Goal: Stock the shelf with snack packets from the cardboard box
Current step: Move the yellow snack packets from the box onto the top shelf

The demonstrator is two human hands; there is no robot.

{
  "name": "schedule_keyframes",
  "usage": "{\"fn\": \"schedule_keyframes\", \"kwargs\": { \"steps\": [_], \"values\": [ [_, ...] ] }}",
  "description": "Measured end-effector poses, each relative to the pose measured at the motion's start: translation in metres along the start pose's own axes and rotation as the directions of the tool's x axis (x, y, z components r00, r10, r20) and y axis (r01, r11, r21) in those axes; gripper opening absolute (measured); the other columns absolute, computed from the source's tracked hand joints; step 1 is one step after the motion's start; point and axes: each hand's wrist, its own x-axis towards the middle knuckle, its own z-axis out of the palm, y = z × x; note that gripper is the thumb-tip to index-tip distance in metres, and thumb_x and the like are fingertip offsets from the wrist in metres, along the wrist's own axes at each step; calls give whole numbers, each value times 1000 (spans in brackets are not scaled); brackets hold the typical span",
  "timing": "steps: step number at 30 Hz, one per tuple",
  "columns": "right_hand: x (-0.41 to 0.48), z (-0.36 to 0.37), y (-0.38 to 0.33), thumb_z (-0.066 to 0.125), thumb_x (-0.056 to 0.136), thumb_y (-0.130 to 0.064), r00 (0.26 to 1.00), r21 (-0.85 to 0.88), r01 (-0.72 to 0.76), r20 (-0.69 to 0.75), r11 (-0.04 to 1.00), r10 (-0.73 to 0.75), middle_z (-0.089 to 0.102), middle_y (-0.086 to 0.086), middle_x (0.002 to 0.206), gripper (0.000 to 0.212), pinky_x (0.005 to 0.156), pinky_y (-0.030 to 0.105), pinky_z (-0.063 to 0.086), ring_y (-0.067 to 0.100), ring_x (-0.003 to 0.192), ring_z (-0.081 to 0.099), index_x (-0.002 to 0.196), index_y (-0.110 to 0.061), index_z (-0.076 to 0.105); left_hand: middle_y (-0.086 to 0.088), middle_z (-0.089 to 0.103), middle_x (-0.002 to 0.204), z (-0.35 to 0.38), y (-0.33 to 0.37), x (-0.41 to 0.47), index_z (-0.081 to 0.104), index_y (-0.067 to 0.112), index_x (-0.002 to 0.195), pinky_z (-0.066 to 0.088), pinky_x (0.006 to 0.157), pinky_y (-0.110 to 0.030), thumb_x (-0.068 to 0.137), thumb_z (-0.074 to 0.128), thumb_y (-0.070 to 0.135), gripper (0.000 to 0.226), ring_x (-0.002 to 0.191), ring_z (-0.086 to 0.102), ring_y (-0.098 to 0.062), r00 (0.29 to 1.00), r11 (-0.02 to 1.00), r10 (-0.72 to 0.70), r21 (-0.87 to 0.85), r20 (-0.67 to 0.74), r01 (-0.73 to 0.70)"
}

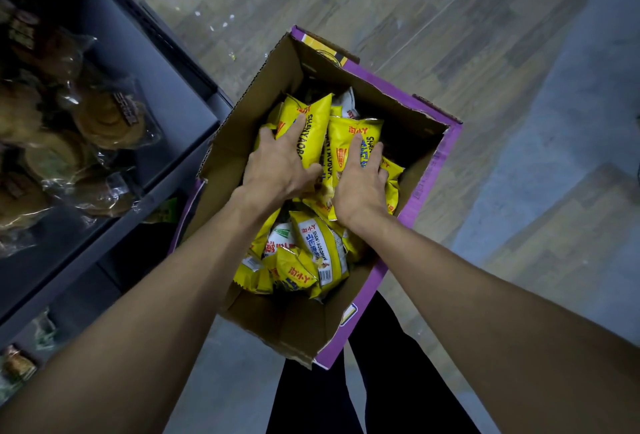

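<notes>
Your left hand point(280, 165) has its fingers spread and its thumb closed in, pinching a yellow packet point(313, 122). Your right hand point(360, 187) curls its fingers over the neighbouring packet point(346, 135); the thumb is hidden. Loose snack packets point(304, 260) lie beneath both hands, inside the cardboard box point(277, 322). Recommendation: grip the packet bodies, not the seams. Lift them clear of the flaps and carry them to the shelf point(145, 63) beyond your left hand.

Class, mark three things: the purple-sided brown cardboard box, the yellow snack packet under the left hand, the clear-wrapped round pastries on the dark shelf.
purple-sided brown cardboard box point(270, 87): head view, bare inner wall.
yellow snack packet point(317, 122): head view, its upper face.
clear-wrapped round pastries point(107, 118): head view, one pastry's top.
</notes>
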Motion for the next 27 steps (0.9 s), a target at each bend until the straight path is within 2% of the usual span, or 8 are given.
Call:
{"fn": "schedule_keyframes", "kwargs": {
  "steps": [3, 6, 12, 17, 24, 27],
  "values": [
    [-1, -4, -1, 60, 93, -6, 1000, -8, 18, -25, 1000, -18, -8, 13, 161, 90, 99, 35, 40, 37, 138, 26, 156, -24, -3, -14, 44, 136, -4, -4, -2, 10, 48, 150, 45, 92, -49, 83, 62, 59, 86, 117, 52, -40, 999, 994, -18, 108, -30, 21],
    [-10, -18, -4, 64, 91, -10, 999, -50, 28, -41, 998, -30, 8, 16, 159, 86, 100, 39, 41, 38, 134, 35, 156, -23, 9, -13, 52, 130, -15, -2, -18, 20, 46, 149, 46, 89, -48, 82, 68, 54, 83, 113, 55, -39, 997, 997, -31, 72, -67, 35],
    [-58, -70, -24, 68, 87, -10, 980, -46, 152, -121, 987, -157, 37, 17, 137, 72, 87, 41, 46, 39, 116, 50, 147, -16, 29, -8, 62, 126, -58, 12, -85, 32, 41, 146, 49, 86, -43, 81, 70, 53, 76, 113, 59, -35, 976, 993, -104, 28, -193, 112],
    [-92, -109, -40, 65, 86, -9, 946, -4, 273, -180, 962, -269, 41, 16, 131, 68, 85, 41, 46, 40, 112, 52, 145, -17, 32, -8, 63, 122, -97, 14, -142, 38, 38, 144, 50, 82, -43, 79, 70, 49, 73, 110, 59, -35, 937, 989, -148, -75, -316, 131],
    [-152, -151, -85, 67, 85, -13, 836, -95, 493, -225, 865, -501, 40, 18, 136, 68, 92, 45, 45, 42, 116, 50, 143, -16, 34, -10, 64, 121, -153, 17, -211, 44, 35, 141, 50, 83, -41, 76, 72, 47, 72, 109, 60, -36, 859, 979, -202, -132, -470, 158],
    [-183, -170, -110, 67, 86, -15, 786, -118, 559, -241, 821, -569, 42, 17, 133, 66, 88, 42, 45, 40, 115, 51, 143, -16, 34, -8, 67, 116, -179, 13, -234, 50, 30, 137, 54, 80, -39, 70, 73, 44, 72, 103, 64, -32, 815, 973, -191, -215, -548, 84]
  ]
}}
